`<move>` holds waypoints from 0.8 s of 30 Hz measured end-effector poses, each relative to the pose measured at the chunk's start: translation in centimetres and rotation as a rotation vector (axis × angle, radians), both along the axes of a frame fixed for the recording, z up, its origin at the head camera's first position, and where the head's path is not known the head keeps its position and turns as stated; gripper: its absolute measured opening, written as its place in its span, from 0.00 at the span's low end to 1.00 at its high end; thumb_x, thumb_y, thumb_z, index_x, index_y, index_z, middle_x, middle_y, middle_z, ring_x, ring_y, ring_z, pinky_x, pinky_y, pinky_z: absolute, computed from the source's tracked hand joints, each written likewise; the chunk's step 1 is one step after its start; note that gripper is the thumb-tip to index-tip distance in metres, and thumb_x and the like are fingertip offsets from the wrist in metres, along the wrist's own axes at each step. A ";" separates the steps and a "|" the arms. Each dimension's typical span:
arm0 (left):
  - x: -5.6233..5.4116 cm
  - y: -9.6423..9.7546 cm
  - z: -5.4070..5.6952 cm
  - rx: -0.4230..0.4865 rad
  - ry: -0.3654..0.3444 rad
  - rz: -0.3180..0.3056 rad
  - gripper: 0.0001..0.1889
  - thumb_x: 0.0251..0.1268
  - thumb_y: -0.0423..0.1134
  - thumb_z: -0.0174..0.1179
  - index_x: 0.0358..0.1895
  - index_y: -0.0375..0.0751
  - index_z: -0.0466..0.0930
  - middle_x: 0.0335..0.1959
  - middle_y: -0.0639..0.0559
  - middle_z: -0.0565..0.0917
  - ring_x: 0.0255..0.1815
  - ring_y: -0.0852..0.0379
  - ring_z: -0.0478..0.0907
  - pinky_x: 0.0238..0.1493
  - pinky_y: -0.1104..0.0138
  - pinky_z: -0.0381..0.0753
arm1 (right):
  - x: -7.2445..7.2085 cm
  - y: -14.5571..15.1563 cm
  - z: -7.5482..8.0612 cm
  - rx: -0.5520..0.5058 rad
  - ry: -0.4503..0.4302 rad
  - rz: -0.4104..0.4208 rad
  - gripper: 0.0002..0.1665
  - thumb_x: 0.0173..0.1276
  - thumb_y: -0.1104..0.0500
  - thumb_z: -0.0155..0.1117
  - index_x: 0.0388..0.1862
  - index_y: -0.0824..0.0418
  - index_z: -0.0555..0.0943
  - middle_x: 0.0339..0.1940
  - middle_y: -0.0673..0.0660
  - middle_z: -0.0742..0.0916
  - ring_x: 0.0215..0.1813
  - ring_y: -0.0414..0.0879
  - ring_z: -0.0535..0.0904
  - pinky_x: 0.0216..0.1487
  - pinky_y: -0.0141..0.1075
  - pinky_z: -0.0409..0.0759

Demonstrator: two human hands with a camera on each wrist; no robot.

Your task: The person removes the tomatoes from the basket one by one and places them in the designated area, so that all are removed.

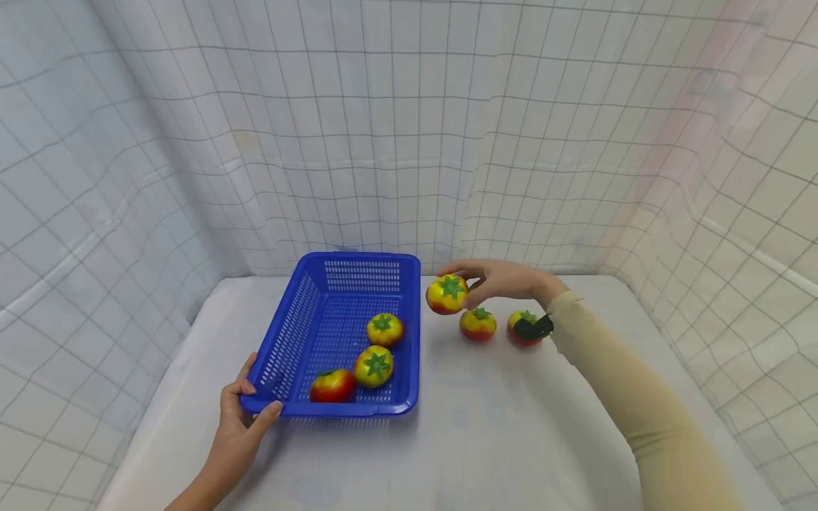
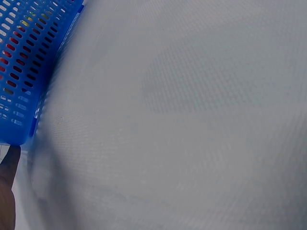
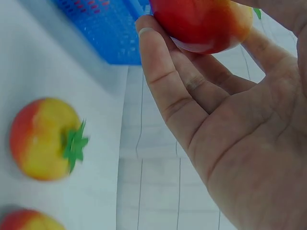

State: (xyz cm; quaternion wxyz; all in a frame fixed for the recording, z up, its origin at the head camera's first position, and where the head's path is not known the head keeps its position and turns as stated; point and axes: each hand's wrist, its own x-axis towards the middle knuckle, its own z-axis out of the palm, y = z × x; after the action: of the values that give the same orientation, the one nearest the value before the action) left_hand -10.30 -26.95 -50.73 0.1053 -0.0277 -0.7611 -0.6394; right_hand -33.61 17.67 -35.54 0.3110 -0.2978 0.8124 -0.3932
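Observation:
A red-and-yellow tomato (image 1: pixel 446 294) with a green star-shaped top is held between the fingers and thumb of my right hand (image 1: pixel 505 279), just off the basket's right rim. In the right wrist view the fingers curl round the red underside of this tomato (image 3: pixel 204 24). My left hand (image 1: pixel 238 419) grips the near left corner of the blue plastic basket (image 1: pixel 414 341), thumb on the rim. Inside the basket lie a tipped tomato (image 1: pixel 332 386), an upright tomato (image 1: pixel 373 366) and another upright one (image 1: pixel 385 330), all toward the near right side.
Two more tomatoes stand on the white table (image 1: pixel 486 426) right of the basket: one tomato (image 1: pixel 478 324) below my right hand, another tomato (image 1: pixel 525 328) partly hidden by a dark strap piece at the wrist. Grid-patterned white curtains (image 1: pixel 447 142) enclose the back and sides.

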 end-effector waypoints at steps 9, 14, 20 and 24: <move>0.1 -0.1 0.1 0.003 0.007 0.000 0.22 0.77 0.27 0.54 0.55 0.48 0.49 0.85 0.56 0.40 0.77 0.36 0.45 0.56 0.83 0.71 | 0.7 4.8 -0.3 0.021 0.020 -0.087 0.37 0.64 0.51 0.73 0.70 0.30 0.72 0.74 0.46 0.72 0.77 0.54 0.59 0.74 0.60 0.60; 0.1 -0.1 0.1 -0.012 -0.006 0.000 0.23 0.77 0.28 0.55 0.56 0.49 0.48 0.85 0.58 0.39 0.77 0.33 0.44 0.55 0.83 0.70 | 1.0 7.1 -0.8 0.036 0.037 -0.118 0.37 0.66 0.52 0.72 0.72 0.33 0.71 0.76 0.50 0.70 0.78 0.56 0.58 0.74 0.61 0.59; 0.0 0.0 0.0 0.020 0.004 -0.012 0.22 0.77 0.27 0.54 0.55 0.49 0.49 0.85 0.57 0.39 0.76 0.35 0.45 0.56 0.82 0.71 | 1.4 9.9 -1.5 0.043 0.028 -0.180 0.37 0.67 0.53 0.71 0.73 0.36 0.70 0.77 0.53 0.68 0.79 0.58 0.56 0.73 0.62 0.60; 0.0 0.1 0.0 0.034 0.016 -0.014 0.22 0.77 0.26 0.53 0.55 0.50 0.49 0.85 0.57 0.40 0.76 0.38 0.46 0.56 0.82 0.71 | 1.7 11.9 -1.9 0.064 0.014 -0.237 0.38 0.67 0.54 0.71 0.73 0.35 0.70 0.78 0.55 0.68 0.79 0.57 0.56 0.73 0.61 0.60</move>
State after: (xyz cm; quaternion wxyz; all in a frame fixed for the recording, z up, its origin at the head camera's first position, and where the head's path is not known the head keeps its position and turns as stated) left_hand -10.34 -26.85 -50.75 0.1072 -0.0363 -0.7489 -0.6529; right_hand -31.89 29.62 -37.47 0.2661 -0.1921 0.8561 -0.3993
